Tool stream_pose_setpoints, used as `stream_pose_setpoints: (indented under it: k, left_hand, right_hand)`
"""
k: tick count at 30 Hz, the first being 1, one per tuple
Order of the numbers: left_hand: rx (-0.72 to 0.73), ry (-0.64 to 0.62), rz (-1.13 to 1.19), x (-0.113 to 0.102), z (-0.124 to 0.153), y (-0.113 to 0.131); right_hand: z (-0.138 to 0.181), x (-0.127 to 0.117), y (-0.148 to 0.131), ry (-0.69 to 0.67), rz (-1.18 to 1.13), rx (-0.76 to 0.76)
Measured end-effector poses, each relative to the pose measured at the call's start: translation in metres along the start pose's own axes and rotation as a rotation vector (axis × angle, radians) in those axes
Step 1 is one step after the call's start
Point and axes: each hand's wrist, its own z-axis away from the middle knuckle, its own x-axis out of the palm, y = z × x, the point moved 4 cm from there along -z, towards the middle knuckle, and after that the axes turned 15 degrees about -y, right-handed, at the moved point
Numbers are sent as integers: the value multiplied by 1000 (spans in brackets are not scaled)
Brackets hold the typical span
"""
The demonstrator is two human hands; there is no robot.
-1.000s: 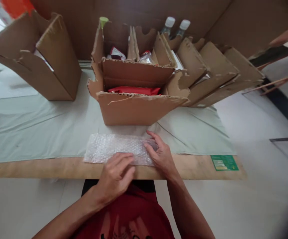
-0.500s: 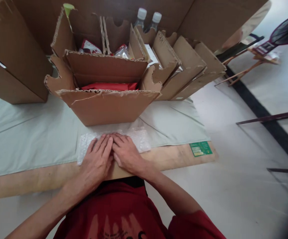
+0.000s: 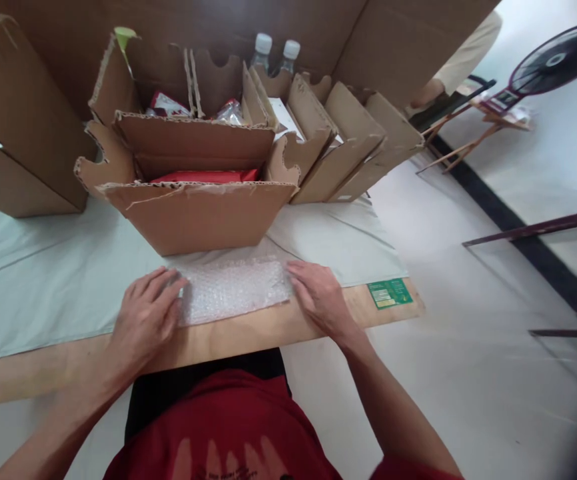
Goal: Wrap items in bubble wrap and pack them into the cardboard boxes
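Note:
A flat, folded piece of bubble wrap (image 3: 236,290) lies near the front edge of the table, partly on the cloth and partly on bare wood. At its left end is my left hand (image 3: 151,310), open, its slightly bent fingers touching the edge and the thumb apart. My right hand (image 3: 321,297) rests open at the opposite end, with fingertips against the wrap and the thumb lower down. Just behind the wrap stands an open cardboard box (image 3: 203,217) with a red packet (image 3: 206,177) inside.
More cardboard bins (image 3: 353,123) stand behind, along with two white-capped bottles (image 3: 263,47) and a small green funnel (image 3: 124,33). A tall carton (image 3: 23,133) is at left. A green card (image 3: 390,293) lies at the table's right corner. Beyond are a fan (image 3: 558,57) and another person's hand (image 3: 426,93).
My hands were together on top of the bubble wrap; they have moved apart, the left to its left end and the right to its right end. The wrap's middle is now uncovered.

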Motion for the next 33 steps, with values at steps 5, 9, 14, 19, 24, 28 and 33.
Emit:
stream_pose_setpoints:
  k: [5, 9, 14, 19, 24, 28, 33]
  left_hand:
    - [-78, -87, -105, -12, -10, -7]
    - [-107, -131, -124, -14, -15, -9]
    - [-147, -231, -30, -11, -23, -20]
    - [-137, -252, 16, -15, -20, -23]
    - [-71, -242, 146, -16, -5, -22]
    - [20, -279, 265, -20, 13, -16]
    - [-133, -189, 685, -48, 29, -19]
  right_hand:
    - [-51, 13, -30, -203, 153, -6]
    - [-57, 14, -33, -214, 243, 11]
    - [-43, 9, -33, -130, 208, -16]
    - [-25, -2, -36, 28, 80, -91]
    - [-2, -21, -49, 54, -221, -277]
    - [17, -32, -58, 19, -413, -320]
    - [24, -30, -55, -4, -602, -153]
